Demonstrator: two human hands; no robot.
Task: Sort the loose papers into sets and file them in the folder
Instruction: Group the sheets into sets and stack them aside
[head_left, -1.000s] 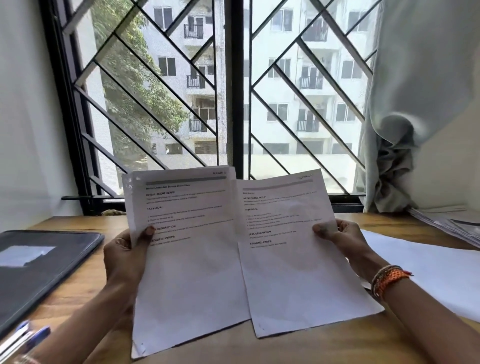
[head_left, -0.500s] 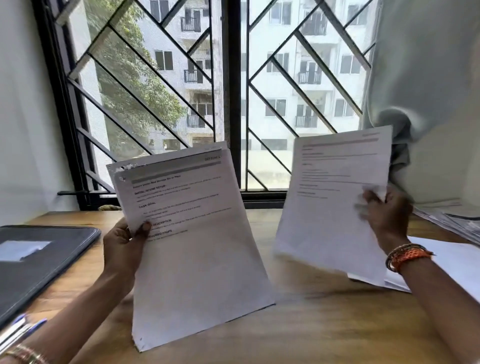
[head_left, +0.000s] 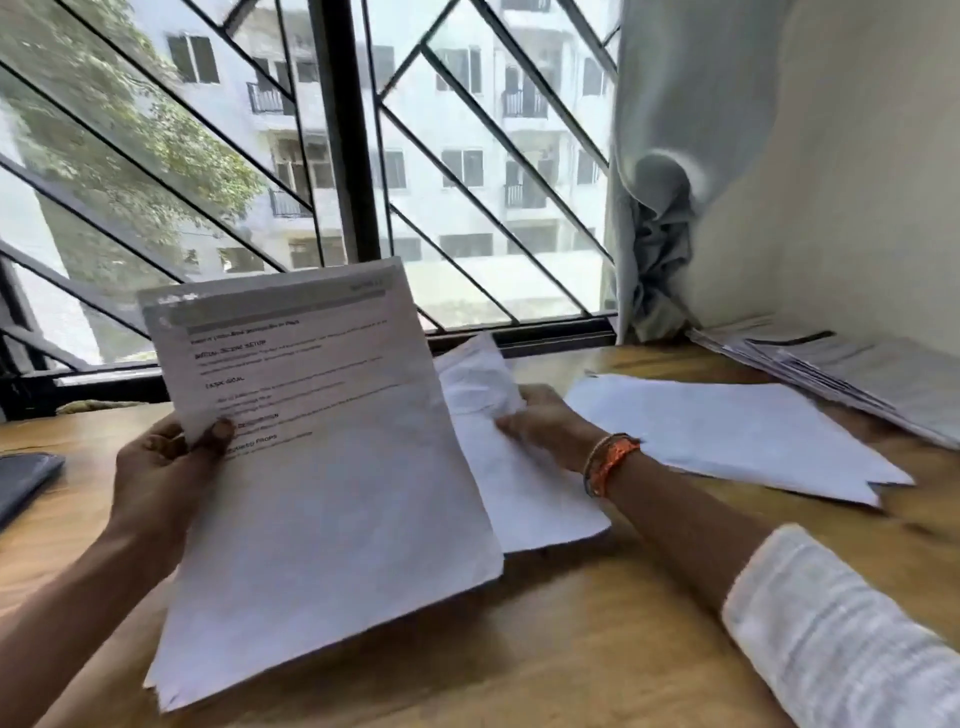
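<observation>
My left hand (head_left: 161, 462) grips a printed set of papers (head_left: 322, 483) by its left edge, tilted up off the wooden table (head_left: 597, 649). Just behind that set's right edge, my right hand (head_left: 540, 421) pinches another white sheet (head_left: 514, 493), blank side facing me. A pile of blank-side-up sheets (head_left: 727, 431) lies flat to the right of that hand. Only a dark corner of the folder (head_left: 23, 480) shows at the left edge.
A fanned stack of more printed papers (head_left: 857, 374) lies at the far right under the grey curtain (head_left: 660, 208). The barred window (head_left: 343, 130) runs along the table's back edge.
My right hand has swung its sheet from up at the right down and leftward, behind the left-hand set, now blank side showing. The view has shifted right, pushing the folder nearly out.
</observation>
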